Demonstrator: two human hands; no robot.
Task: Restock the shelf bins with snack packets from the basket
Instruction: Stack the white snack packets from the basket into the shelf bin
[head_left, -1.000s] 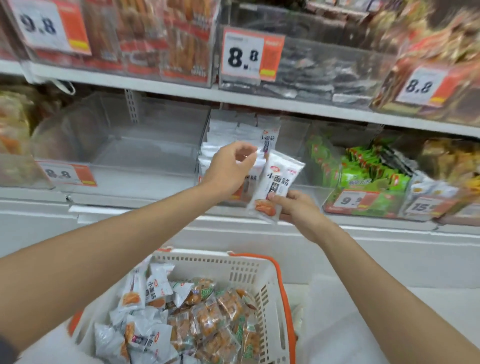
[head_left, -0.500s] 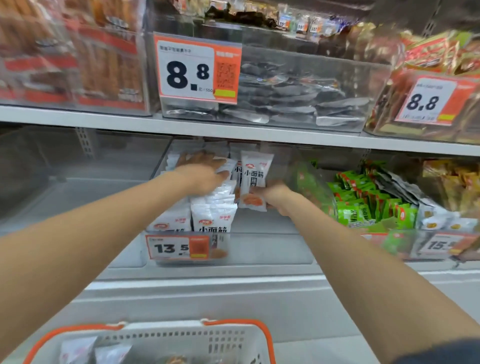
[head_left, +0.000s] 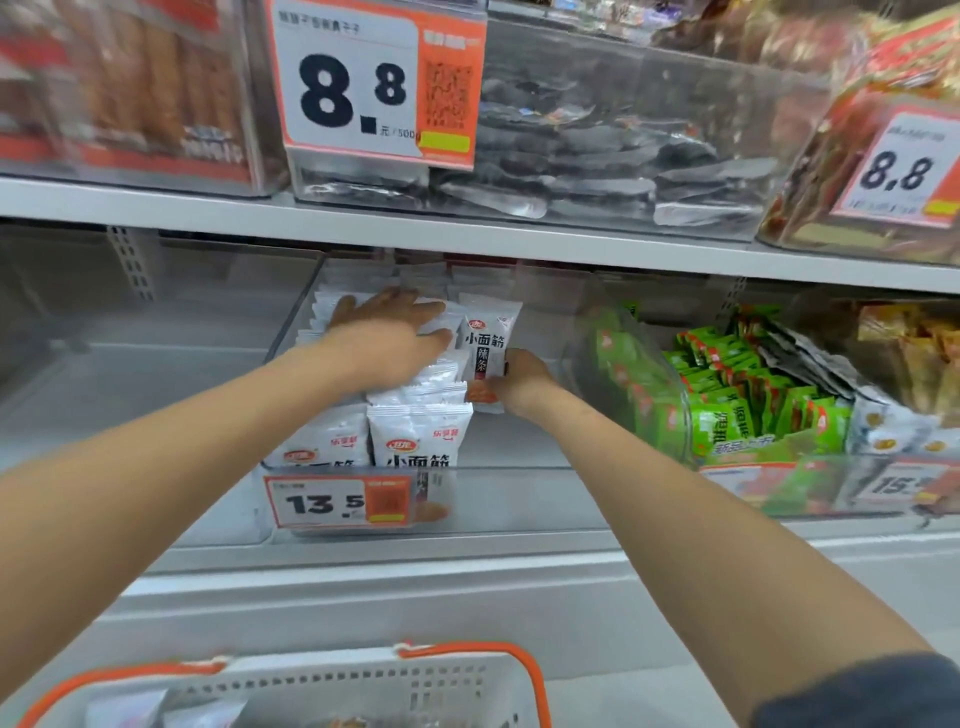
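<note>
Stacked packets (head_left: 421, 415) are pressed by the flat left hand (head_left: 395, 327), likely clearing the bin (head_left: 498, 501)'s right side for the packet (head_left: 485, 343) gripped in the right hand (head_left: 519, 382).

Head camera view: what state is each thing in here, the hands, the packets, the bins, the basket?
Left hand: fingers straight, pressing flat on the white packet stack.
Right hand: grips one packet by its lower end.
Held packet: upright, inside the middle bin, beside the stack.
Middle bin: partly filled, packets on its left side.
Green packets: packed in the neighbouring bin.
Basket: holds some packets, mostly out of frame.
</note>
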